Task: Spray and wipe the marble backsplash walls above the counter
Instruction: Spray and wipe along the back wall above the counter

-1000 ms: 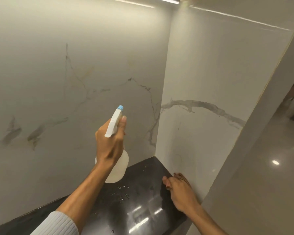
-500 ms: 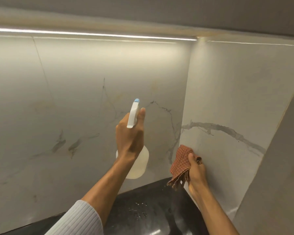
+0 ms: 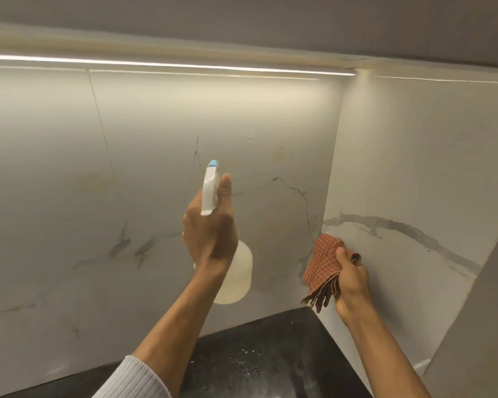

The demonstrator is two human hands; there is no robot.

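The marble backsplash back wall (image 3: 127, 182) is pale with grey veins and meets a side wall (image 3: 414, 173) at a corner on the right. My left hand (image 3: 210, 234) holds a white spray bottle (image 3: 237, 275) upright, its blue-tipped nozzle (image 3: 213, 163) aimed at the back wall. My right hand (image 3: 350, 278) grips a folded red checked cloth (image 3: 322, 265) close to the corner, against the lower part of the side wall.
A black counter (image 3: 270, 354) lies below, with water drops on it. A lit strip light (image 3: 156, 64) runs under the upper cabinet (image 3: 242, 21). A grey panel edge (image 3: 486, 326) closes the right side.
My right hand has lifted off the counter and now holds the cloth up near the corner. The view has tilted upward, and the bottle has stayed raised in my left hand.
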